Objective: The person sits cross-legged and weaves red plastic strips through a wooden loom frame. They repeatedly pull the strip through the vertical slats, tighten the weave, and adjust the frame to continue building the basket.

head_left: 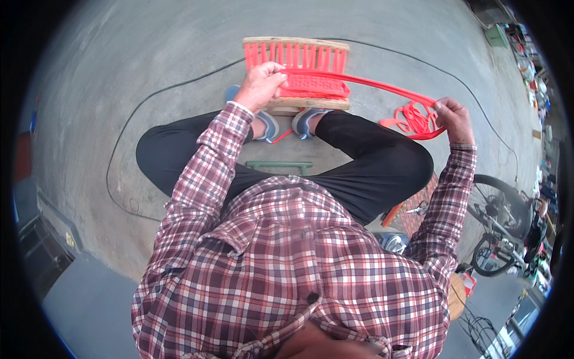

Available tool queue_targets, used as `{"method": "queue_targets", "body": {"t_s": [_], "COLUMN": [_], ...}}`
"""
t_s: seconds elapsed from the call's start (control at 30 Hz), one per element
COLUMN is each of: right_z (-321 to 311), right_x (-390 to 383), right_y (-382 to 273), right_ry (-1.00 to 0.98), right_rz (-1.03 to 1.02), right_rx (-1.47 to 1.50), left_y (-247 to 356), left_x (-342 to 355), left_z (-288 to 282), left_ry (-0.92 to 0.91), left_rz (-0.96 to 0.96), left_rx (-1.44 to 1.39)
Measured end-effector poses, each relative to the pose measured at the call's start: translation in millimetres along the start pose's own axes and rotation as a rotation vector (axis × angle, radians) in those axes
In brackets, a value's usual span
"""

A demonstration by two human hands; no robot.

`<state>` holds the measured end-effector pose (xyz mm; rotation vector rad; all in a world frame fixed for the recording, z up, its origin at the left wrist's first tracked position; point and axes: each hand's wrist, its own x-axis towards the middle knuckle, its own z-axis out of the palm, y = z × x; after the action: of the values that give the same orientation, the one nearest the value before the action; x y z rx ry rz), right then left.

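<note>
**Red strap on the wooden frame**

While I sat low over the concrete floor (179, 42), my left hand (260, 85) rested on the near part of the wooden frame (297, 43), fingers curled and pinched around the red strap (382, 84) where it left the woven patch. The frame lay flat just beyond my shoes (308, 119), which touched its near bar. Upright red strands ran across its far half, and a denser band of weave sat in the near half, beside my left fingers.

From that hand the strap stretched taut to my right hand (454, 116), held out well apart from the frame. That hand was closed on the strap, and a loose tangle of the same red strap (412, 118) hung just beside it on its inner side.

My knees were spread wide in black trousers (382, 161), and a green handle (279, 164) showed between them. A thin black cable (122, 149) looped over the floor around my left side and past the frame. A bicycle (499, 233) stood off to my right, and a small orange tool (391, 214) lay near my right thigh.
</note>
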<state>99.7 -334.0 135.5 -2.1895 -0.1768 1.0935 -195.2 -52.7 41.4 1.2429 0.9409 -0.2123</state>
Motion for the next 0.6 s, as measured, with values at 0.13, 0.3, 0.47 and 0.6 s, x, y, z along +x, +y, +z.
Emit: {"method": "queue_targets", "body": {"t_s": [0.13,0.3,0.47,0.6], "right_z": [5.2,71.8,44.2,-37.3], "right_x": [-9.0,-3.5,8.8,12.5], "right_y": [-36.7,-85.1,-74.0,-17.2], "right_ry": [0.005,-0.294,-0.276,-0.105], "right_rz": [-0.216,-0.549,-0.487,-0.202], "right_rx": [0.02,-0.074,-0.131,-0.179], "left_y": [34.5,111.9,113.8,115.3], "left_x": [5.7,10.1,-23.3,14.2], "left_z": [23.4,79.5,56.1,-53.8], "left_ry": [-0.117,-0.225,-0.148,0.164], "left_rz": [0.379,0.846,0.578,0.444], "left_rx": [0.586,0.428,0.271,-0.244]}}
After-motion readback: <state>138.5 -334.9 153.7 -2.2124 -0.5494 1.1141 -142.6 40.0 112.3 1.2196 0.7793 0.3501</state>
